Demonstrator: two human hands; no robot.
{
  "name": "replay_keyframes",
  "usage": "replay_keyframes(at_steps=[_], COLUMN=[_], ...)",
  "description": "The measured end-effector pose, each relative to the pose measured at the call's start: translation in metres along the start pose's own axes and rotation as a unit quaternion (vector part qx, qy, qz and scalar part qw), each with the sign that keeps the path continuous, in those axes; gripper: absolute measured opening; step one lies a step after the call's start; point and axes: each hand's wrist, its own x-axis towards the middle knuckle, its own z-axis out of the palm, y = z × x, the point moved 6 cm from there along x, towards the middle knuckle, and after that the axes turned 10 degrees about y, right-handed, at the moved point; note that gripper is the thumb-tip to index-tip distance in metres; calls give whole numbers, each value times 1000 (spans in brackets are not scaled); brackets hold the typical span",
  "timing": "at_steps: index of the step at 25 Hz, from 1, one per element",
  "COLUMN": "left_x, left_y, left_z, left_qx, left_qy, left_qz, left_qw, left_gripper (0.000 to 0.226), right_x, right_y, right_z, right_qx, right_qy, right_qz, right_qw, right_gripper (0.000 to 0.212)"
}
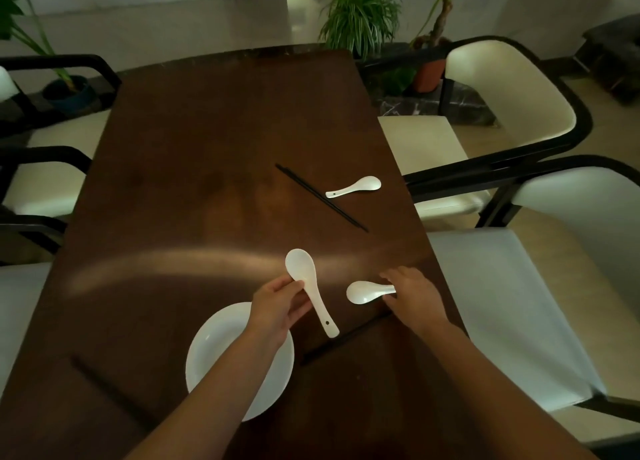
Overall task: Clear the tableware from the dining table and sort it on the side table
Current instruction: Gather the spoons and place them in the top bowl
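Gripping glossy white spoons: left hand (280,304), right hand (412,293).

On the dining table (194,155), a bowl (214,349) sits nearest, under the left hand (280,304) holding a spoon (308,286). Right of it, the right hand (412,297) touches a second spoon (367,291). Farther back lie chopsticks (322,198), with a third spoon (356,187) just right of them.
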Motion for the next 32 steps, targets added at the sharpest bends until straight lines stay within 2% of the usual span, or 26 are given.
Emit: replay_keyframes(at_steps=[3,6,9,10,12,14,16,17,19,22,26,29,32], left_x=[0,1,2,2,1,0,-4,-6,-9,-12,-7,0,10], left_y=[-4,-6,-10,-11,-11,-9,-7,-5,-1,4,5,4,9], left_z=[5,7,7,7,7,10,17,21,28,33,34,33,29], left_qx=[-12,-14,-19,-20,-25,-29,-32,-29,-25,-38,-14,5,1], left_qy=[10,13,24,27,25,19,4,-8,-33,-47,-6,23,32], left_qz=[-13,-15,-15,-12,-7,1,14,22,38,43,70,74,60], left_qw=[1000,1000,999,999,999,999,999,999,998,997,997,997,998], left_gripper=[21,21,19,19,19,17,16,17,18,18,29,32,33], right_x=[12,24,30,31,35,35,24,16,8,11,16,16,31], right_y=[6,1,-7,-8,-6,-15,-40,-52,-67,-71,-72,-77,-64], right_z=[22,23,14,7,-16,-27,-31,-30,-31,-31,-28,-18,-9], right_qx=[-47,-79,-114,-75,109,324,446,467,459,422,368,340,328], right_qy=[-34,-27,21,39,69,31,-56,-90,-107,-85,-68,-109,-129], right_qz=[-75,-136,-186,-162,-22,102,138,139,136,127,107,90,102], right_qw=[996,987,976,983,991,940,882,868,871,893,921,930,930], right_gripper=[34,20,11,11,14,8,14,17,16,15,21,28,24])
